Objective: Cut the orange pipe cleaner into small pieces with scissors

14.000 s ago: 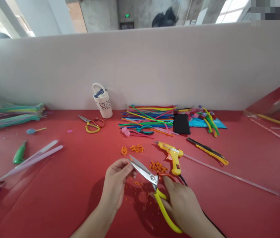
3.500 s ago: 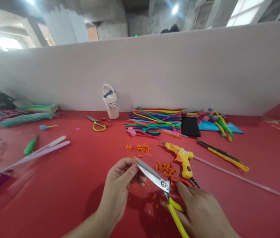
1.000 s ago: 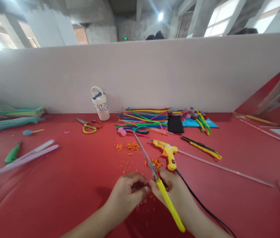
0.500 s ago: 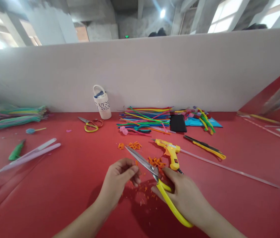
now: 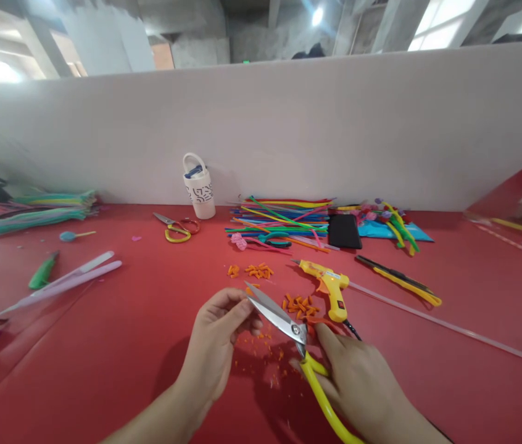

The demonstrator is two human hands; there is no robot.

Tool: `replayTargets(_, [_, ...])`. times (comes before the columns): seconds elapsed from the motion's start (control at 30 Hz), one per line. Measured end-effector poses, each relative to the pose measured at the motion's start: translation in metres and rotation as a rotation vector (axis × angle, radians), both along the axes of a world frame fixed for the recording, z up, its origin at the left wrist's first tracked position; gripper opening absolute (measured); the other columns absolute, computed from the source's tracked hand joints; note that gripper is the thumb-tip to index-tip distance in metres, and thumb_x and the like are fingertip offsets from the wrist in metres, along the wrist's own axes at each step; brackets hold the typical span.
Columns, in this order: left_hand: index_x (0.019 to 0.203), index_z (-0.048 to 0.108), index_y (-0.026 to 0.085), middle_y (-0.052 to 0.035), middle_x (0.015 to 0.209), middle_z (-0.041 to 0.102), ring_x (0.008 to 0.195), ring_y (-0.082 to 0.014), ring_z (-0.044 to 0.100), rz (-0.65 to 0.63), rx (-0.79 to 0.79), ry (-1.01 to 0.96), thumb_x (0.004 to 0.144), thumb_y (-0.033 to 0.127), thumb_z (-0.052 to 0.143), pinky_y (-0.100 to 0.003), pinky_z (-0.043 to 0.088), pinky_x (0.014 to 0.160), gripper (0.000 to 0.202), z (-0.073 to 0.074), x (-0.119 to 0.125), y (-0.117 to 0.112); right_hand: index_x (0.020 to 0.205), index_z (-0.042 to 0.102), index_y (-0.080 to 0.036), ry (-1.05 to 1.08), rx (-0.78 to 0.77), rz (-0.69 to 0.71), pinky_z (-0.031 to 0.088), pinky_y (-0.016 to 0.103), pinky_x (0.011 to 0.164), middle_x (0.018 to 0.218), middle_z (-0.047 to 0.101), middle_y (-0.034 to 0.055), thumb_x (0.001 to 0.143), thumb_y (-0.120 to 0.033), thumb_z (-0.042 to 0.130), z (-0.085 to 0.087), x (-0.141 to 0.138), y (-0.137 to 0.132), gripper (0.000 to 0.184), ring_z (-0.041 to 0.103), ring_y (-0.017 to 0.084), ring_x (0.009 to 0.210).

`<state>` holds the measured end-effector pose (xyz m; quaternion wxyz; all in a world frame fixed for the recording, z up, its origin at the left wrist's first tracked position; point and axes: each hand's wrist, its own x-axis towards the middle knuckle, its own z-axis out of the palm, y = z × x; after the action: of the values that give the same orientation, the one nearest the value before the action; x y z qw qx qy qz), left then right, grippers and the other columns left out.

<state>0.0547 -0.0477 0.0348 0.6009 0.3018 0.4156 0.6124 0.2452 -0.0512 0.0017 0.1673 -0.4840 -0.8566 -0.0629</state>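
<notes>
My right hand (image 5: 358, 385) grips the yellow handles of a large pair of scissors (image 5: 284, 320), whose steel blades point up and left. My left hand (image 5: 217, 345) is pinched shut right at the blade tips, around a tiny orange piece that I can barely make out. Small orange cut bits (image 5: 298, 304) lie in heaps just beyond the blades, with a second heap (image 5: 257, 270) farther back. Orange crumbs (image 5: 265, 351) are scattered on the red table (image 5: 126, 345) under my hands.
A yellow glue gun (image 5: 330, 287) with a black cord lies right of the blades. Behind it are coloured pipe cleaners (image 5: 279, 223), a black phone (image 5: 343, 231), a yellow-black cutter (image 5: 397, 280), small scissors (image 5: 173, 228) and a white cup (image 5: 199, 188) by the white partition.
Both hands and the scissors sit slightly lower in view than half a second ago. A second ago my hands were together and the blades pointed away; now the blades angle left at my left fingertips.
</notes>
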Motion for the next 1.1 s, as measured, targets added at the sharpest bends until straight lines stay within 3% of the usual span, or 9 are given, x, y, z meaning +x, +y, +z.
replayTargets(0.7, [0.065,0.057,0.016,0.0029,0.061,0.059,0.052,-0.0067,0.052,0.044,0.058,-0.008,0.071,0.015,0.058,-0.018,0.042,0.054,0.006,0.0030,0.0026,-0.0012,0.079,0.043,-0.019,0.011,-0.028,0.000,0.027,0.026,0.042,0.052,0.060,0.0013,0.076,-0.031,0.042,-0.0030,-0.0068,-0.0036,0.013,0.056,0.018,0.043])
replayTargets(1.1, [0.065,0.056,0.016,0.0031,0.062,0.058,0.054,-0.0066,0.052,0.024,0.068,0.011,0.074,0.014,0.055,-0.018,0.042,0.055,0.009,0.0003,0.0026,-0.0008,0.073,0.042,-0.020,-0.001,-0.009,0.006,0.027,0.026,0.040,0.048,0.058,-0.0002,0.079,-0.037,0.041,-0.0014,-0.0084,-0.0041,0.018,0.055,0.017,0.039])
